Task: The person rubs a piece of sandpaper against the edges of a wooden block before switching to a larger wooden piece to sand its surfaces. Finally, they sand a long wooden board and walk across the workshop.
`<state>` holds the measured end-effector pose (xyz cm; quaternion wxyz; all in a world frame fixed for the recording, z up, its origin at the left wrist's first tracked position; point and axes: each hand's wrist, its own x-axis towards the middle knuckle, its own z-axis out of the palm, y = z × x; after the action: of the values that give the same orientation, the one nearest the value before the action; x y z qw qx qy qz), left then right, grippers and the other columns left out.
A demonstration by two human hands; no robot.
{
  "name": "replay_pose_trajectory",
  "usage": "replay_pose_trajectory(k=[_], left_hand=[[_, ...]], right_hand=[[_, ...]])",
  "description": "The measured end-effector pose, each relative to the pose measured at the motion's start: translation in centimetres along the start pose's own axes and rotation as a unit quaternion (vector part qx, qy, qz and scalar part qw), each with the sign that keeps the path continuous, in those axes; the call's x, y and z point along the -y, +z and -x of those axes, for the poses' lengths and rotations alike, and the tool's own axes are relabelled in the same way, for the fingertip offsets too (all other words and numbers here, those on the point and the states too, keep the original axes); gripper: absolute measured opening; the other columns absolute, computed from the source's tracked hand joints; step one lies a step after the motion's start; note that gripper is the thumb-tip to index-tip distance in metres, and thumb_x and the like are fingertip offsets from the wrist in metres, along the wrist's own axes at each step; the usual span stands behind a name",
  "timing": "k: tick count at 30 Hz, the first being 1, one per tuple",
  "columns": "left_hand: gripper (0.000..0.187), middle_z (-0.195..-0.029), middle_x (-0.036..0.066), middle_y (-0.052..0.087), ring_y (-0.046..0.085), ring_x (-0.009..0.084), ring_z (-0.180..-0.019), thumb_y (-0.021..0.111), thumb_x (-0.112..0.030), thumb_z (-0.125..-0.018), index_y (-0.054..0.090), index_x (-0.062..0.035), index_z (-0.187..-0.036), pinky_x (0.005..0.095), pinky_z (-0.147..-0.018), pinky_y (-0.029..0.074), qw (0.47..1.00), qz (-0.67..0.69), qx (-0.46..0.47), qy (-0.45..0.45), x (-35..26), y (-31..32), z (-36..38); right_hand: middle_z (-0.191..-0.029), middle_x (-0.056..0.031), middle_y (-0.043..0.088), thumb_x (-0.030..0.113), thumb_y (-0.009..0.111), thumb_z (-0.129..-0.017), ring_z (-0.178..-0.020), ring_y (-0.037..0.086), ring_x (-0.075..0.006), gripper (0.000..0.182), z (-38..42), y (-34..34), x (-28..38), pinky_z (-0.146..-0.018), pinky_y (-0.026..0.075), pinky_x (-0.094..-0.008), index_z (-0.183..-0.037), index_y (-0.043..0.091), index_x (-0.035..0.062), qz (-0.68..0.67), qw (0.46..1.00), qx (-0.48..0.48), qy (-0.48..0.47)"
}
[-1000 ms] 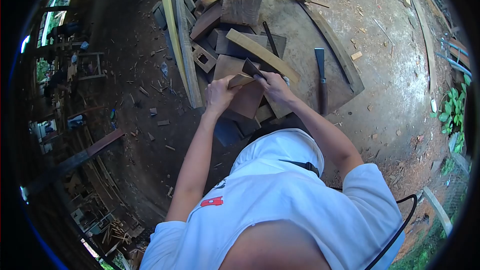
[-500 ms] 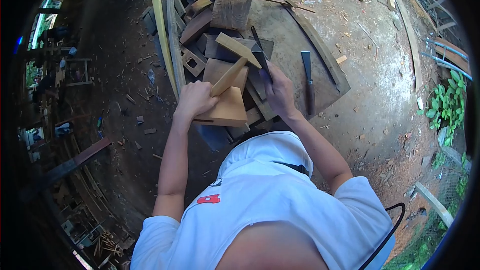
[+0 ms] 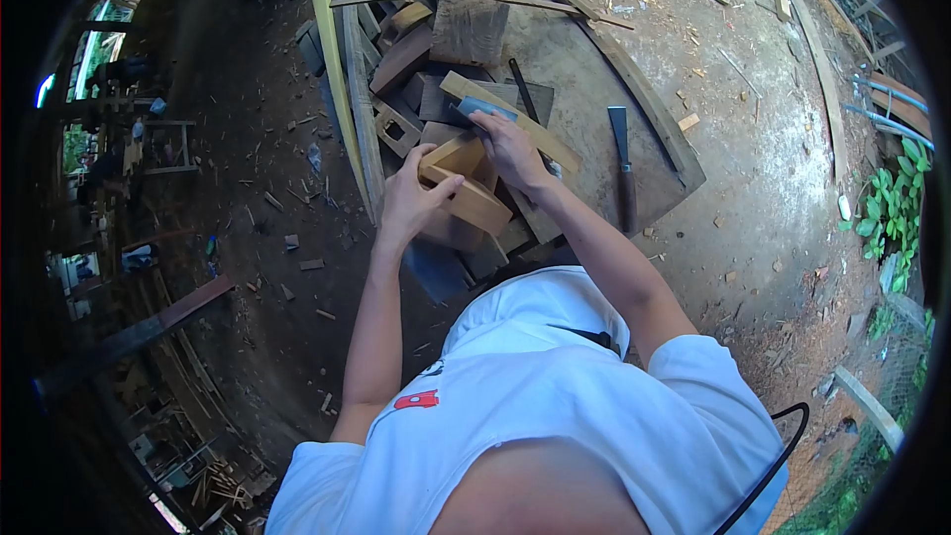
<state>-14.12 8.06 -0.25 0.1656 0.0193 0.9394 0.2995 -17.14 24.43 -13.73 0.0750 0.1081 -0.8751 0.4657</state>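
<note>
My left hand [image 3: 404,200] grips a light wooden block [image 3: 474,206], tilted, with its thumb on the near face and its fingers over the far edge. My right hand [image 3: 513,154] is just right of the block, its fingers closed around a flat blue-grey blade [image 3: 485,109]; the rest of that tool is mostly hidden under the hand. Behind the hand, a long pale wooden bar [image 3: 555,147] lies at a slant. A dark rod [image 3: 520,84] lies beyond it. To the right rests a chisel [image 3: 620,144] with a dark handle.
Stacked wood offcuts [image 3: 401,54] and a thick dark block [image 3: 470,28] stand at the far side of the board [image 3: 584,69]. Long strips [image 3: 342,89] lie on the left, and a curved beam [image 3: 644,89] runs along the right. Wood chips litter the floor [image 3: 733,267].
The block has been lifted and tilted in my left hand, which no longer holds the tapered wooden piece. My right hand has moved left, towards the block, and its blade has turned.
</note>
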Motion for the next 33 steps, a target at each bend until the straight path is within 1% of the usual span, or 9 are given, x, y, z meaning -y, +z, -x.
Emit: replay_pose_trajectory(k=[2, 5, 12, 15, 18, 22, 23, 27, 33], left_hand=[[0.054, -0.099, 0.013, 0.069, 0.068, 0.0218, -0.092, 0.079, -0.032, -0.076, 0.060, -0.0049, -0.119, 0.0334, -0.080, 0.053, 0.996, 0.048, -0.079, 0.002, 0.5, 1.4, 0.5], [0.053, -0.100, 0.009, 0.069, 0.067, 0.0174, -0.090, 0.083, -0.017, -0.072, 0.059, -0.0042, -0.118, 0.0307, -0.079, 0.053, 0.987, 0.146, -0.065, 0.011, 1.9, 1.9, -0.4], [0.073, -0.112, 0.012, 0.067, 0.065, 0.0200, -0.099, 0.090, -0.016, -0.063, 0.054, 0.0006, -0.124, 0.0325, -0.086, 0.051, 0.968, 0.250, 0.000, 0.001, 4.3, 0.6, -0.4], [0.074, -0.109, 0.013, 0.067, 0.065, 0.0197, -0.099, 0.089, -0.016, -0.063, 0.053, 0.0004, -0.125, 0.0325, -0.086, 0.052, 0.976, 0.216, 0.013, -0.041, 5.5, -0.4, -1.0], [0.068, -0.105, 0.013, 0.068, 0.066, 0.0198, -0.097, 0.088, -0.016, -0.064, 0.056, 0.0011, -0.121, 0.0319, -0.084, 0.052, 0.979, 0.194, 0.016, -0.059, 4.3, -0.6, -0.9], [0.058, -0.103, 0.012, 0.070, 0.068, 0.0201, -0.094, 0.085, -0.015, -0.067, 0.059, -0.0002, -0.117, 0.0330, -0.080, 0.053, 0.982, 0.187, -0.028, 0.020, 5.5, 1.2, -0.1], [0.057, -0.103, 0.012, 0.071, 0.069, 0.0207, -0.094, 0.084, -0.015, -0.067, 0.060, -0.0006, -0.117, 0.0338, -0.079, 0.054, 0.967, 0.241, -0.058, 0.057, 5.8, 1.7, -0.2], [0.061, -0.104, 0.014, 0.071, 0.069, 0.0233, -0.096, 0.086, -0.019, -0.065, 0.060, 0.0001, -0.116, 0.0353, -0.083, 0.054, 0.985, 0.164, -0.038, -0.040, 3.2, 0.6, 0.2], [0.059, -0.098, 0.014, 0.071, 0.070, 0.0251, -0.093, 0.088, -0.020, -0.063, 0.062, 0.0000, -0.111, 0.0358, -0.083, 0.054, 0.986, 0.155, -0.041, -0.044, 3.6, 1.4, 0.1]], right_hand=[[-0.123, -0.0170, 0.060, 0.016, 0.053, -0.092, -0.120, 0.054, -0.0358, 0.031, -0.5, -0.4, -0.4, -0.098, 0.046, -0.0439, -0.121, 0.059, 0.0079, -0.051, 0.996, 0.043, 0.050], [-0.119, -0.0183, 0.061, 0.016, 0.052, -0.092, -0.117, 0.055, -0.0363, 0.029, -1.0, -1.1, 0.7, -0.095, 0.047, -0.0452, -0.119, 0.059, 0.0082, -0.039, 0.994, 0.071, 0.080], [-0.119, -0.0219, 0.061, 0.011, 0.054, -0.092, -0.115, 0.057, -0.0371, 0.031, 1.2, -2.3, 6.3, -0.099, 0.046, -0.0435, -0.122, 0.059, 0.0105, -0.163, 0.983, 0.059, -0.055], [-0.119, -0.0229, 0.061, 0.009, 0.054, -0.093, -0.112, 0.060, -0.0361, 0.031, 0.1, -3.0, 6.1, -0.099, 0.046, -0.0417, -0.123, 0.059, 0.0080, -0.084, 0.971, 0.203, 0.093], [-0.121, -0.0213, 0.061, 0.005, 0.055, -0.090, -0.112, 0.060, -0.0340, 0.035, 0.1, -0.7, 7.3, -0.103, 0.044, -0.0400, -0.125, 0.057, 0.0025, -0.211, 0.976, 0.005, 0.043], [-0.141, -0.0191, 0.047, 0.001, 0.066, -0.076, -0.128, 0.048, -0.0370, 0.060, 1.1, -0.9, 9.0, -0.106, 0.042, -0.0422, -0.133, 0.049, 0.0042, -0.101, 0.980, 0.097, -0.140], [-0.141, -0.0191, 0.047, 0.001, 0.066, -0.076, -0.128, 0.048, -0.0370, 0.060, 1.1, -0.7, 8.2, -0.106, 0.042, -0.0422, -0.133, 0.049, 0.0042, -0.100, 0.980, 0.099, -0.141], [-0.133, -0.0203, 0.054, 0.000, 0.058, -0.079, -0.126, 0.051, -0.0321, 0.046, -0.3, 0.0, 2.7, -0.101, 0.047, -0.0402, -0.124, 0.054, 0.0002, -0.045, 0.997, 0.053, -0.018], [-0.134, -0.0203, 0.053, 0.005, 0.064, -0.078, -0.126, 0.051, -0.0343, 0.052, 1.9, -1.4, 7.1, -0.106, 0.043, -0.0403, -0.128, 0.052, -0.0004, -0.064, 0.990, 0.064, -0.111]])
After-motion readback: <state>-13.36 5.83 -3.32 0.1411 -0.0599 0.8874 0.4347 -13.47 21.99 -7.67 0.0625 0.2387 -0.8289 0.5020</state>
